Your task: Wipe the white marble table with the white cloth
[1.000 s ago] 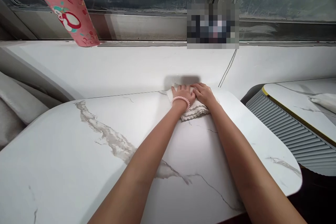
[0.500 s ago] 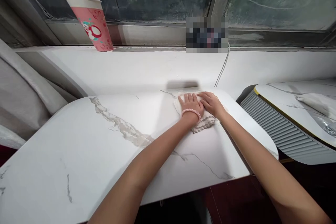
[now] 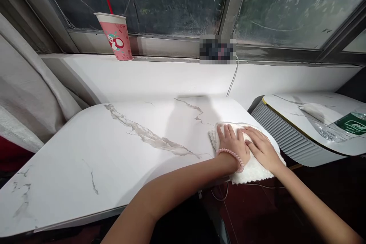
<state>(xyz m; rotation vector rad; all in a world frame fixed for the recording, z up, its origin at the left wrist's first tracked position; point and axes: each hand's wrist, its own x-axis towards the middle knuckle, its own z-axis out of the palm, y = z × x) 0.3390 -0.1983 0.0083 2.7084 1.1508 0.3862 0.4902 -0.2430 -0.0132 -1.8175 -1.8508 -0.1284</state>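
pressing flat with open fingers, left hand [image 3: 232, 145] and right hand [image 3: 261, 148] cover the white cloth [image 3: 251, 169] at the table [image 3: 114, 145] edge.

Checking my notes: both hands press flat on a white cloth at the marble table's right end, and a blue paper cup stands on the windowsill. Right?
Not quite. In the head view the paper cup on the windowsill is pink, not blue. Left hand, right hand, white cloth and marble table are as stated.
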